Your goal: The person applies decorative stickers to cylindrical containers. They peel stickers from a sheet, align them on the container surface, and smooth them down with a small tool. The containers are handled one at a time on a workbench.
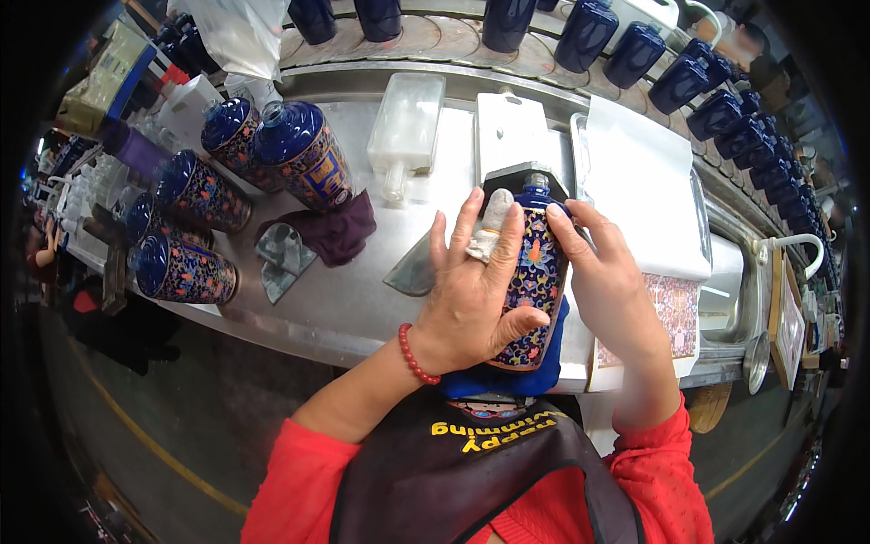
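Observation:
A dark blue bottle (536, 258) with a colourful floral decal lies tilted under my hands, its neck pointing away from me against a black holder (521, 174). My left hand (467, 304) rests flat on its left side, fingers spread, the thumb across the lower part. White wrapping (495, 218) covers one of that hand's fingers. From the right, my right hand (616, 281) grips the bottle near the shoulder. Blue cloth (471, 381) lies beneath the bottle's base. A grey, see-through scraper blade (410, 272) sits left of my left hand.
Several decorated bottles (304, 159) stand on the left, by a purple cloth (340, 231) and scraper pieces (284, 252). Beyond are a clear bottle (406, 127) and a white block (512, 131). White paper (639, 172) and a patterned sheet (672, 313) lie right. A conveyor (444, 41) carries plain blue bottles.

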`<state>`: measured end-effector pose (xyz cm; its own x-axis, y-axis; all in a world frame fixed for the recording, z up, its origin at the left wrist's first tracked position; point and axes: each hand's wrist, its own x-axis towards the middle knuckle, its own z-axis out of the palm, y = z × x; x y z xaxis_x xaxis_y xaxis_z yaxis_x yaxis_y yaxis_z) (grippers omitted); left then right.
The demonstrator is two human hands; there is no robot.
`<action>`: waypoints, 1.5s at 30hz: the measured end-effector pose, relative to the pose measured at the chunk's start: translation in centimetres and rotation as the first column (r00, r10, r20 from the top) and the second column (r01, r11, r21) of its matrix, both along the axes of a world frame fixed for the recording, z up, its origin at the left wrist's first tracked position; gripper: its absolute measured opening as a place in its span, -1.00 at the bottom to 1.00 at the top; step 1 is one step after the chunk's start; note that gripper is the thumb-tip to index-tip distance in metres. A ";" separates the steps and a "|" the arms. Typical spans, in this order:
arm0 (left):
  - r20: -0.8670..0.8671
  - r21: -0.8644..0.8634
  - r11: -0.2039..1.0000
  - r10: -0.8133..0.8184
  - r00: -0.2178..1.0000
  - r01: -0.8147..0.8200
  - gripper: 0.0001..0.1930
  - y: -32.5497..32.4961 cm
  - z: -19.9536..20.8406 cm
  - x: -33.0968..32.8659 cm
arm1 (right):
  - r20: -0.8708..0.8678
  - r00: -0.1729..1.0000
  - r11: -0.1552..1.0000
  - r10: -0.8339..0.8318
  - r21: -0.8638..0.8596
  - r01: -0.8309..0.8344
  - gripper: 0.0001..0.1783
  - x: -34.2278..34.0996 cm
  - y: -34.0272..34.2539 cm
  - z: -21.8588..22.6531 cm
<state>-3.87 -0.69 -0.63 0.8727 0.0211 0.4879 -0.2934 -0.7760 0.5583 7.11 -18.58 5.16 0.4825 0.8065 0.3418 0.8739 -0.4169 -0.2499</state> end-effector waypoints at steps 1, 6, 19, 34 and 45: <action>-0.005 -0.054 0.999 -0.008 1.000 0.008 0.06 -0.1 -0.1 -0.2 | -0.005 1.000 1.000 -0.015 -0.003 0.015 -0.21 -0.1 0.0 0.0; -0.087 -0.085 0.996 0.000 0.996 -0.008 0.11 -0.1 -0.4 -2.0 | -0.026 0.999 0.998 -0.041 -0.049 0.039 -0.20 -1.0 -0.6 0.3; -0.047 0.016 0.998 0.057 0.997 -0.057 0.06 -0.9 -0.1 -2.2 | 0.059 0.998 0.996 0.004 -0.089 0.002 -0.25 -1.3 -1.1 -0.3; -0.011 0.066 0.995 0.078 0.997 -0.077 0.00 -0.7 0.4 -1.2 | 0.036 0.999 0.996 0.003 -0.087 0.000 -0.25 -1.4 -1.0 -0.1; 0.013 -0.034 0.999 0.043 0.999 -0.042 0.01 -0.2 0.2 -0.7 | 0.048 0.999 0.997 0.011 -0.082 -0.007 -0.25 -1.2 -1.1 -0.4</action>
